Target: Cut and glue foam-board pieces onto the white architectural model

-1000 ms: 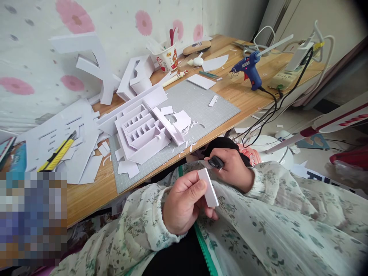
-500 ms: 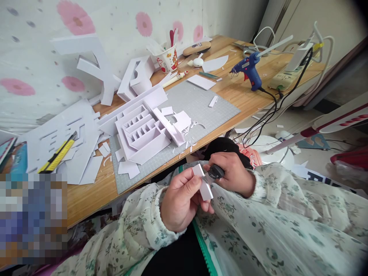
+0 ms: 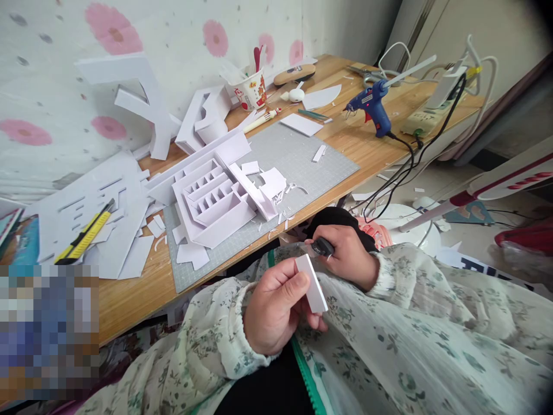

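My left hand [image 3: 276,308] pinches a small white foam board strip [image 3: 314,288] between thumb and fingers, above my lap. To its right, my right hand [image 3: 348,253] is wrapped round a black-handled knife [image 3: 322,246]; its blade is mostly hidden behind the strip and fingers. Strip and knife look slightly apart. Beyond my hands, a white foam board model [image 3: 216,199] with small compartments rests on the grey cutting mat [image 3: 332,167], among offcuts.
A blue glue gun [image 3: 374,106] stands at the right of the wooden table, its black cable hanging off the edge near a power strip [image 3: 423,121]. A yellow utility knife [image 3: 86,233] lies on cut foam board sheets [image 3: 93,190] at left. A paper cup [image 3: 250,92] stands behind.
The strip in my left hand has turned and moved slightly down and right, showing its flat face. The knife in my right hand has drawn away from it.
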A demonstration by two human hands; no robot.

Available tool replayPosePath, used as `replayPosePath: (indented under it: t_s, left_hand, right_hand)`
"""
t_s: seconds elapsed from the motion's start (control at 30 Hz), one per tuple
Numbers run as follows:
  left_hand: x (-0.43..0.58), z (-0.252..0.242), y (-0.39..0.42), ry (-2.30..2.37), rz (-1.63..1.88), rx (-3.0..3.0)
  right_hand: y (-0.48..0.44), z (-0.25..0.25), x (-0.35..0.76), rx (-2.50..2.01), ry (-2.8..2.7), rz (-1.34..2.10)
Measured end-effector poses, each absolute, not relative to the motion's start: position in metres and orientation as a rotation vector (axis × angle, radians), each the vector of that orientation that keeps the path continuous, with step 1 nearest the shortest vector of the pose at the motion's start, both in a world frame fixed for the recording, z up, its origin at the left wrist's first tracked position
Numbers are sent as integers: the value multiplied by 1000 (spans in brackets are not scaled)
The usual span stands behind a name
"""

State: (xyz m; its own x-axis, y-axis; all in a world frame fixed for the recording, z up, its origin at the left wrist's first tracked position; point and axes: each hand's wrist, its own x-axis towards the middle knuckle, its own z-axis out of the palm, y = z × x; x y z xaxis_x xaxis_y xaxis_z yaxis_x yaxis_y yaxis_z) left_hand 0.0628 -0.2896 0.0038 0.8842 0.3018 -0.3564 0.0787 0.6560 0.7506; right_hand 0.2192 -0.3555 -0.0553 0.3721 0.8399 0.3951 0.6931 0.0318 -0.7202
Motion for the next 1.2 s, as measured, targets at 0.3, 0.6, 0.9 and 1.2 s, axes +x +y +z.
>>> replayPosePath:
  t_s: [0.3, 0.6, 0.9, 1.2]
  left_hand:
    - [67, 1, -278, 650, 349, 1065]
    - [66, -1, -270, 688, 467, 1176]
    - [68, 5, -271, 690, 425, 1083]
    - [69, 8, -273, 647, 341, 950]
  right_hand:
    - [-354, -53, 221, -1626, -1098, 457]
    - [-357, -40, 213, -1412, -1076, 716]
    - [-358, -47, 210, -1451, -1395, 485]
    - [-357, -49, 208, -1515, -1508, 225]
